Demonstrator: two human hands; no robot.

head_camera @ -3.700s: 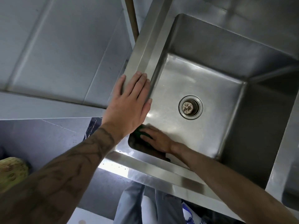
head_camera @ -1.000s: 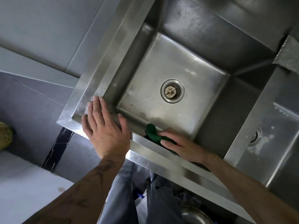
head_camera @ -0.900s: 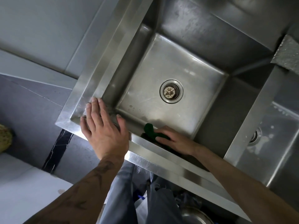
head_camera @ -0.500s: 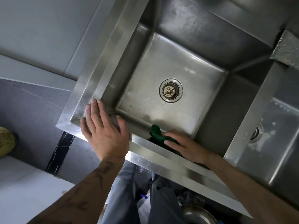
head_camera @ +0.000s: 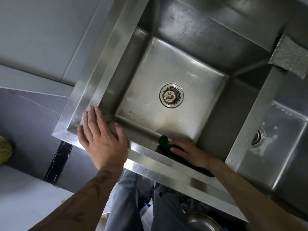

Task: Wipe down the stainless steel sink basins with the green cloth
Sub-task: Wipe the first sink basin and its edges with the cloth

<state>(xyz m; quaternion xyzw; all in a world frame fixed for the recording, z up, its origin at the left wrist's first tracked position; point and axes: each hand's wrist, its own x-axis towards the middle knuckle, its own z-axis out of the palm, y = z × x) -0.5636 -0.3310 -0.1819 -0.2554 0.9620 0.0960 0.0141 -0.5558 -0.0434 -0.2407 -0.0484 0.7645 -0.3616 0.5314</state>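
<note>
A deep stainless steel basin (head_camera: 168, 67) fills the middle of the view, with a round drain (head_camera: 171, 95) in its floor. My right hand (head_camera: 191, 153) presses the green cloth (head_camera: 164, 140) flat against the inside of the near wall, low down by the floor edge. Only a small dark green part of the cloth shows past my fingers. My left hand (head_camera: 101, 139) lies flat with fingers spread on the near left corner of the sink rim (head_camera: 106, 52), holding nothing. A second basin (head_camera: 281, 147) lies to the right, with water drops around its own drain.
A grey scouring pad (head_camera: 290, 57) rests on the divider at the far right. A steel bowl (head_camera: 203, 222) sits under the sink by my legs. Grey tiled wall and floor lie to the left, with a yellowish object (head_camera: 5, 151) at the left edge.
My right hand with the cloth has slid back and forth along the near wall, now slightly lower and to the right. My left hand stays on the rim corner.
</note>
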